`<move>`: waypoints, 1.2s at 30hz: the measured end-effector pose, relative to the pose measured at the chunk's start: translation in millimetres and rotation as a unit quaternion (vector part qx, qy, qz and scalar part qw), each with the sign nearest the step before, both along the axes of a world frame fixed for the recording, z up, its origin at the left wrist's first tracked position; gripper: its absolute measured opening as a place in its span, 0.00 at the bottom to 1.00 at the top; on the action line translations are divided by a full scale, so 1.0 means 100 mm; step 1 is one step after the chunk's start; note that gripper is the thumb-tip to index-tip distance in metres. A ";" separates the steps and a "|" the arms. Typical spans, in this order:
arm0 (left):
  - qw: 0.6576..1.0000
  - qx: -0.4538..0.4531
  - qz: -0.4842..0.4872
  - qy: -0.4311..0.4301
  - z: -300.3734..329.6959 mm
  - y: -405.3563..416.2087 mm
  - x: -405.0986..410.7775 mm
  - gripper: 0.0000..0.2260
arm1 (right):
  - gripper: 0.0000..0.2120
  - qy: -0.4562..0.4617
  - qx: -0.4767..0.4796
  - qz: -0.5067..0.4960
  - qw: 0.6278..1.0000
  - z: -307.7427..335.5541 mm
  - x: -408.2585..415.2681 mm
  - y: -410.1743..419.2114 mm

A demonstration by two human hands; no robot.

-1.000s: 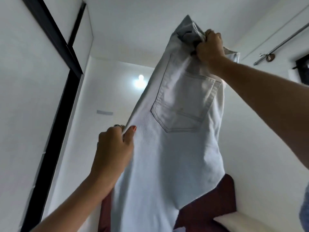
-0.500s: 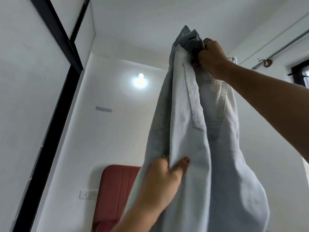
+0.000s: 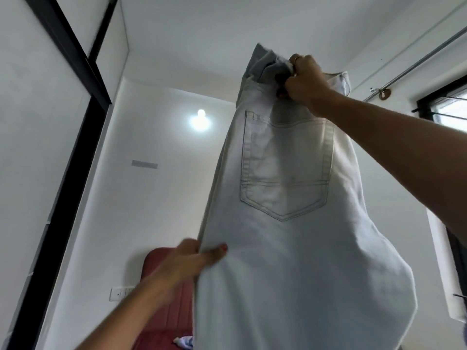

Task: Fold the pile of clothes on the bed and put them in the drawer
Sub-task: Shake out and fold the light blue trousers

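You've got the jeans (image 3: 290, 223) up high in front of you, hanging full length with the back pocket (image 3: 284, 170) facing you and the legs dropping out of view at the bottom. Your right hand (image 3: 304, 80) is bunched tight round the waistband at the top, fingers curled into the cloth, and your left hand (image 3: 192, 258) pinches the side seam lower down, thumb on the front, fingers behind the edge. This looks like pale denim, so reckon on it being soft but with some body: it drapes and bellies out on the right side rather than hanging flat, and it will likely feel heavy enough to drag on that top hand. Not slippery, not fragile, so a firm pinch is fine. Best holds, by my reading, are the waistband, which is thick and stitched, and the side seams, which give a straight line to fold along. Bring the legs together seam to seam before you lay it down. The headboard (image 3: 166, 299) sits low behind, with a scrap of cloth (image 3: 183, 341) on the bed below; no drawer in sight.
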State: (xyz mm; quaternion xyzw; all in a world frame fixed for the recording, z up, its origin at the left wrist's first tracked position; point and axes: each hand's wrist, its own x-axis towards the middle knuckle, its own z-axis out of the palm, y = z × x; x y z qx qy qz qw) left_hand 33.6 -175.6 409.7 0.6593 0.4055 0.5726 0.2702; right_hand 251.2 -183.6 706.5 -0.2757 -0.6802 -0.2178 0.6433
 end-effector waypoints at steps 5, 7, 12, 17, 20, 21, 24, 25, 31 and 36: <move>0.947 0.059 0.233 0.213 0.60 -0.02 -0.28 0.37 | 0.11 0.059 0.038 -0.029 0.997 0.15 0.29 -0.19; 0.940 0.048 0.182 0.283 0.77 -0.18 -0.36 0.39 | 0.10 0.063 0.041 -0.044 0.996 0.17 0.37 -0.22; 0.963 0.106 0.133 0.211 0.85 -0.50 -0.47 0.30 | 0.11 0.125 0.033 -0.014 0.992 0.16 0.52 -0.33; 0.971 0.103 0.123 0.176 0.84 -0.81 -0.47 0.34 | 0.19 0.134 0.010 -0.015 0.991 0.04 0.55 -0.38; 0.980 0.113 0.105 0.125 0.53 -0.97 -0.38 0.34 | 0.16 0.137 0.008 -0.030 0.990 0.02 0.54 -0.47; 0.981 0.115 0.101 0.121 0.38 -1.01 -0.32 0.28 | 0.16 0.125 0.006 -0.043 0.991 0.02 0.54 -0.50; 0.987 0.104 0.073 0.102 0.04 -1.07 -0.20 0.16 | 0.17 0.077 0.006 -0.087 0.993 -0.03 0.48 -0.56; 0.988 0.102 0.062 0.101 -0.01 -1.08 -0.18 0.15 | 0.17 0.065 0.011 -0.094 0.993 -0.03 0.45 -0.58; 0.986 0.164 -0.001 0.012 -0.19 -1.15 -0.02 0.17 | 0.14 0.060 0.052 -0.077 0.994 0.01 0.29 -0.66; 0.986 0.152 0.060 -0.012 -0.84 -0.96 0.33 0.46 | 0.15 0.042 0.040 -0.079 0.995 0.01 0.16 -0.54</move>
